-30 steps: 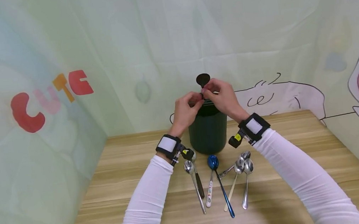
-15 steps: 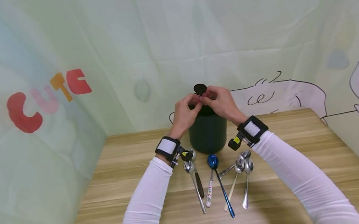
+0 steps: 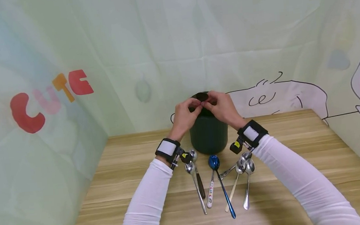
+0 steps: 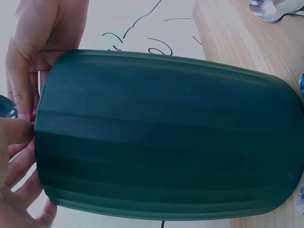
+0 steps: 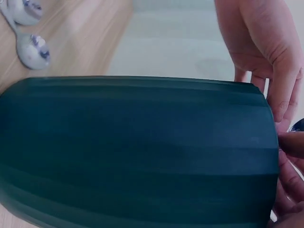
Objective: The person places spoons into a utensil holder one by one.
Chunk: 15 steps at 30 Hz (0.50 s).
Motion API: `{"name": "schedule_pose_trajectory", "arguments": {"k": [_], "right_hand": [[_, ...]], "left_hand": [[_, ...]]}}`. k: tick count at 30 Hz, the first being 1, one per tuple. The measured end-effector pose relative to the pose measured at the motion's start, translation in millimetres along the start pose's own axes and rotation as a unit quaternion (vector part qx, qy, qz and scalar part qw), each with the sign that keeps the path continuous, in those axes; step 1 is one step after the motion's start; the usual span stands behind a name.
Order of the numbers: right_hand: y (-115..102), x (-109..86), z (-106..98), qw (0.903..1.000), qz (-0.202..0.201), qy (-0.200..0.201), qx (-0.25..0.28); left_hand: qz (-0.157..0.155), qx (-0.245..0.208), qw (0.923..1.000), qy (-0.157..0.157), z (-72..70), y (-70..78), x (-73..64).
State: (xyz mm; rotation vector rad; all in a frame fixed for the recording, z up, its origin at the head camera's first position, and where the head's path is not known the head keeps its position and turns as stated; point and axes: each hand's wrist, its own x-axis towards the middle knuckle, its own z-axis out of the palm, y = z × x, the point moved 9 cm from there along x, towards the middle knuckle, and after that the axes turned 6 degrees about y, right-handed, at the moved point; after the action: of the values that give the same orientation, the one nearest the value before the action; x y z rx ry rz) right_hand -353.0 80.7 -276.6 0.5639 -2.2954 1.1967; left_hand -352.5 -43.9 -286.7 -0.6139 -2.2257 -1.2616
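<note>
A dark spoon [image 3: 202, 96] stands bowl-up over the mouth of a dark green ribbed canister [image 3: 209, 135]. From the left, my left hand [image 3: 185, 115] pinches its handle just below the bowl. My right hand [image 3: 222, 105] pinches it from the other side, and the two sets of fingertips meet. The wrist views show fingers of both hands close at the canister rim, with a shiny bit of the spoon bowl [image 4: 7, 107] between them in the left wrist view. The lower handle is hidden behind hands and canister.
In front of the canister lie a blue spoon [image 3: 224, 190], a patterned-handled spoon [image 3: 210, 193], a dark-handled spoon [image 3: 200, 185] and several silver-bowled spoons, including one [image 3: 247, 185] at the right. A printed cloth [image 3: 149, 51] hangs behind the wooden table [image 3: 133, 166].
Both hands have moved down together with the dark spoon, so its bowl now sits near the canister rim instead of well above it. The spoons on the table stay put.
</note>
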Motion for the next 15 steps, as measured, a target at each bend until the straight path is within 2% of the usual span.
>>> {"name": "schedule_pose_trajectory", "arguments": {"k": [6, 15], "right_hand": [[3, -2.1, 2, 0.9995, -0.005, -0.001, -0.031], [12, -5.1, 10, 0.9965, -0.005, -0.029, -0.078]], "left_hand": [[-0.005, 0.035, 0.9993, -0.013, 3.9, -4.0, -0.7], [-0.017, 0.048, 0.9985, -0.018, 7.0, -8.5, -0.6]]}}
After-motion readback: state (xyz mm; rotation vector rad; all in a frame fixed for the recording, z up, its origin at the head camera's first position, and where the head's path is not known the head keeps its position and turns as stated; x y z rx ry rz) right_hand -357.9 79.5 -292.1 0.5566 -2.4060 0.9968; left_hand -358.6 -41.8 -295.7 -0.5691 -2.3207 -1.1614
